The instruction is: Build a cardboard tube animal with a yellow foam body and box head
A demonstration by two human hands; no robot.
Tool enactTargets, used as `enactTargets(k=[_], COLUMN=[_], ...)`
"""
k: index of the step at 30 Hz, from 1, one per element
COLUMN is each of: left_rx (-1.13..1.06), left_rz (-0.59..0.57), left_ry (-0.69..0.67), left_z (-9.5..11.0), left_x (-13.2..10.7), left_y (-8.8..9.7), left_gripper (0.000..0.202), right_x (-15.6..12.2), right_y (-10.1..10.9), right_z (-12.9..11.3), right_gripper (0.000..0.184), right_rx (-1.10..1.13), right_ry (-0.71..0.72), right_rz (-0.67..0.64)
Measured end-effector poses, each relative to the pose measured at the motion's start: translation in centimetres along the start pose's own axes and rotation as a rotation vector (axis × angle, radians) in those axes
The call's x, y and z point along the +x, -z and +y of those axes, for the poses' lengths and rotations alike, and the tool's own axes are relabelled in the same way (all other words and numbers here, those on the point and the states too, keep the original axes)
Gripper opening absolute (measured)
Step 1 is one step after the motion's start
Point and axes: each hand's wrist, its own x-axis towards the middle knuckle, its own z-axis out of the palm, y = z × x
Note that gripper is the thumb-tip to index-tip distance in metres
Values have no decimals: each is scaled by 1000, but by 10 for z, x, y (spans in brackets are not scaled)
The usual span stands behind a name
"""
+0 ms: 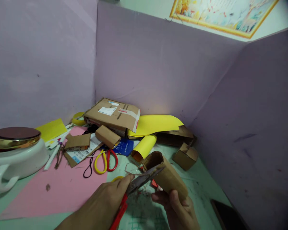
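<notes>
My left hand [103, 204] is closed on a pair of red-handled scissors [134, 188]. Their grey blades point up and to the right and lie against a brown cardboard tube [166, 179]. My right hand [179, 209] grips that tube from below, fingers wrapped round its lower end. The tube is tilted, with its open mouth facing up and to the left. Both hands are low over a green cutting mat [144, 217] near the front edge.
A second pair of scissors [105, 161] with yellow and red handles lies on the pink sheet [57, 188]. Behind are a flat cardboard parcel [112, 115], a yellow paper roll [144, 147], yellow sheets [156, 124] and a small cardboard box [185, 155]. A white gold-lidded pot [14, 150] stands left. Purple partitions [158, 64] enclose the desk.
</notes>
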Motion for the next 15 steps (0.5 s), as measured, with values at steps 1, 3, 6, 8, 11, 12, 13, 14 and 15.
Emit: enactTargets(k=[1, 3, 6, 8, 11, 12, 13, 14, 15], left_rx=[-9, -23, -26, 16, 92, 104, 108, 109, 110], left_rz=[-20, -31, 25, 68, 125, 141, 158, 171, 179], left_ry=[14, 15, -30, -64, -116, -129, -136, -143, -149], left_z=[3, 6, 1, -5, -14, -16, -17, -18, -18], left_x=[1, 1, 0, -2, -3, -3, -4, -4, -4], left_y=[3, 4, -3, -9, -16, -18, -18, -19, -19], left_gripper=[52, 54, 59, 60, 58, 58, 58, 58, 59], right_x=[1, 2, 4, 4, 1, -1, -2, -3, -3], right_y=[2, 8, 14, 15, 10, 8, 6, 4, 3], right_z=[1, 5, 11, 13, 14, 13, 13, 13, 12], right_gripper=[49, 50, 51, 50, 47, 47, 46, 47, 48], right_rx=[-33, -102, -158, -169, -174, -171, -167, -163, -159], right_ry=[15, 54, 108, 123, 123, 122, 124, 127, 132], right_rz=[-4, -6, 4, 22, 88, 106, 115, 114, 105])
